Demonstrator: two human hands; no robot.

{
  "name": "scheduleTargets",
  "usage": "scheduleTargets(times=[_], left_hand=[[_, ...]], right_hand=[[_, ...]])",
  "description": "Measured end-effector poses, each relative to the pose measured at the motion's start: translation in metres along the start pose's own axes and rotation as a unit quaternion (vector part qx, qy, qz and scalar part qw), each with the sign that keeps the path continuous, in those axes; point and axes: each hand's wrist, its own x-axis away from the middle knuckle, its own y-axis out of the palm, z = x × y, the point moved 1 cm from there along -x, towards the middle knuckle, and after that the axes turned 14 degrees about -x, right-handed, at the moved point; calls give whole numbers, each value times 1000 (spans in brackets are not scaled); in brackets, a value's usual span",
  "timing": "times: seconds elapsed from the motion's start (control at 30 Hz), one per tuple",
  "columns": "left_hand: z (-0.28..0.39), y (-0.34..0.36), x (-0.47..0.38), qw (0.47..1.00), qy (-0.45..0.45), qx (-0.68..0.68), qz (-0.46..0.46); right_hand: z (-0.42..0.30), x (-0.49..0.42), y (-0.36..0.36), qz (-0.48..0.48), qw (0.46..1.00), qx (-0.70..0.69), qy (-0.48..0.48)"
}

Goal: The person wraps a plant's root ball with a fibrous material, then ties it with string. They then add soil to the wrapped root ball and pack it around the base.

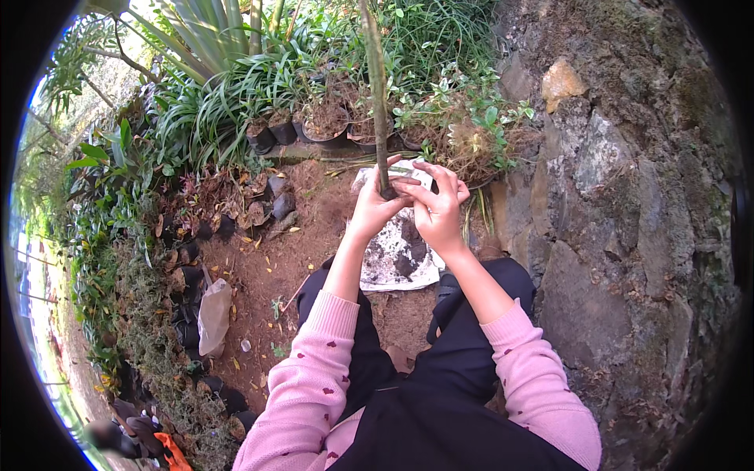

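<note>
A slender woody stem [378, 88] rises upright between my hands, with dark soil around its lower part. My left hand [377, 203] is cupped about the stem and the soil, thumb towards the right. My right hand [439, 203] meets it from the right, its bent fingertips touching the soil or the left fingers; which of these, I cannot tell. Beneath both hands, a white plastic sheet or bag [377, 265] lies on the ground between my feet, smeared with dark soil [406, 262]. The fingers partly hide the stem's lower end.
Potted plants [325, 126] in black containers line the far edge. A rough stone wall [589, 282] rises at the right. On the reddish ground [253, 306] at the left lies a translucent plastic bag [214, 318], beside more black planting bags. Another person [132, 435] is at the lower left.
</note>
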Motion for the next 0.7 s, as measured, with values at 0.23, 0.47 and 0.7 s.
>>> scheduleTargets(times=[0.23, 0.47, 0.7], left_hand=[[-3, -1, -4, 997, -24, 77, -12], [6, 2, -1, 992, -41, 117, -31], [4, 4, -5, 989, -38, 138, -27]], right_hand=[[16, 1, 2, -12, 997, -46, 54], [14, -1, -1, -7, 999, -15, 34], [13, -1, 0, 5, 998, -6, 58]])
